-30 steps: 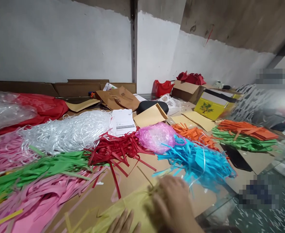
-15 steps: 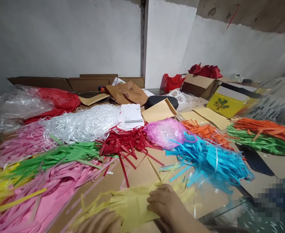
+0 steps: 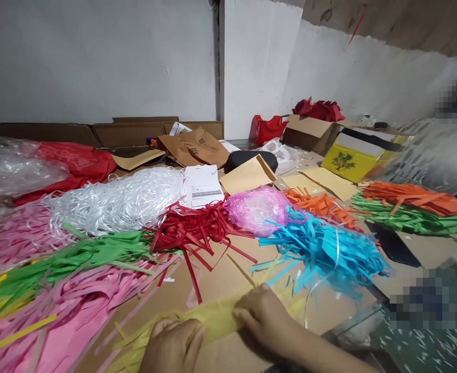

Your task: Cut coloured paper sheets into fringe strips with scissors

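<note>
A bundle of yellow paper strips [image 3: 216, 317] lies across the brown cardboard at the bottom centre. My left hand [image 3: 172, 346] grips its left part, fingers curled over the strips. My right hand [image 3: 265, 321] pinches the bundle's right part between thumb and fingers. Loose yellow ends [image 3: 129, 344] fan out to the left of my left hand. Just beyond my right hand lies a heap of blue strips [image 3: 325, 254].
Piles of cut strips cover the table: pink [image 3: 76, 300], green [image 3: 76, 256], red [image 3: 193, 228], white [image 3: 115, 199], orange [image 3: 322, 204]. A pink plastic bag [image 3: 257, 207], brown envelopes [image 3: 247, 173], a yellow box [image 3: 355, 160] and cardboard boxes [image 3: 310, 132] stand further back. A glass edge [image 3: 353, 331] runs at lower right.
Both hands have drawn the yellow strips together into a narrower bundle and my left hand has come further into view, closing on it. The camera has shifted slightly.
</note>
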Tool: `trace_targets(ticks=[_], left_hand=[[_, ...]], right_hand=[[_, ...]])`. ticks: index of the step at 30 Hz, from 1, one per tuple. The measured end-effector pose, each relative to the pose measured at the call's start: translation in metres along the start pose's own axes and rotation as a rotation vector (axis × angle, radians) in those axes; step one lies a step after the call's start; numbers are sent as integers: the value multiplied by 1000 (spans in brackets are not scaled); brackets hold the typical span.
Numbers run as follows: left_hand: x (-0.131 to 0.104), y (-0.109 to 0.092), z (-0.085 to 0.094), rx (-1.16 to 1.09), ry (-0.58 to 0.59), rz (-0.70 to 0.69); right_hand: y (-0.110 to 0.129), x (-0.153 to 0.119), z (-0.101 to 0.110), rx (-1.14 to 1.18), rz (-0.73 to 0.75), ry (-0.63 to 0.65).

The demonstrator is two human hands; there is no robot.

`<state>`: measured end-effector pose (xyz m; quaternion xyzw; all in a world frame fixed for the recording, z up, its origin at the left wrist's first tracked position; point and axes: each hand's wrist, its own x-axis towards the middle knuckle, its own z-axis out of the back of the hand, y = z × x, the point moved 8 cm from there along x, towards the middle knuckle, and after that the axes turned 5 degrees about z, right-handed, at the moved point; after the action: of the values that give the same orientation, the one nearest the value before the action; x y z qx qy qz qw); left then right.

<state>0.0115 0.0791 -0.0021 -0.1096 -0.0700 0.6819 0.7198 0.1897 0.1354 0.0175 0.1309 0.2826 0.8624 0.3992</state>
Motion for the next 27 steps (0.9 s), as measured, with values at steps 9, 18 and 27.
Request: trace_targets(ticks=[9, 18, 27], left_hand=[[26, 0, 3, 71, 194, 218], [28, 6, -8, 124, 231, 221], [24, -34, 13, 173, -161, -317]], right_hand=[[-18, 21, -8, -123, -89, -103], [-22, 24, -11, -87, -112, -54], [7, 1, 22, -195, 190, -118]])
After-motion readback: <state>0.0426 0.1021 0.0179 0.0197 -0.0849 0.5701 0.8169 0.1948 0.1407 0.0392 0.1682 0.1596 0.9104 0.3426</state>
